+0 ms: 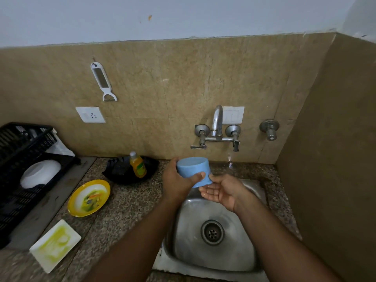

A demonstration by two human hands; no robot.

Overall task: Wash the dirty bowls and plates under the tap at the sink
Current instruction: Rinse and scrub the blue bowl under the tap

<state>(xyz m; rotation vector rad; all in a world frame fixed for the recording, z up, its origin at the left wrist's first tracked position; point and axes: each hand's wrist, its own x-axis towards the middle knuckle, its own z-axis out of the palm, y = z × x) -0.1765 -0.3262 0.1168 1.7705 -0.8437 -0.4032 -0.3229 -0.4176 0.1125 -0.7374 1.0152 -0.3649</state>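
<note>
My left hand (179, 180) grips a blue bowl (193, 168), held bottom up and tilted over the back edge of the steel sink (187, 231). My right hand (220, 192) lies palm up under the bowl's rim, fingers relaxed and wet, fingertips touching the rim. The wall tap (217, 121) is above; I see no clear stream of water. On the counter to the left sit a dirty yellow-rimmed plate (89, 198) with food scraps and a white rectangular plate (55, 245) smeared yellow-green.
A dish soap bottle (138, 164) lies on a black tray (126, 174) behind the yellow plate. A black drying rack (22, 165) at far left holds a white bowl (40, 173). A peeler and sockets hang on the tiled wall. A side wall closes the right.
</note>
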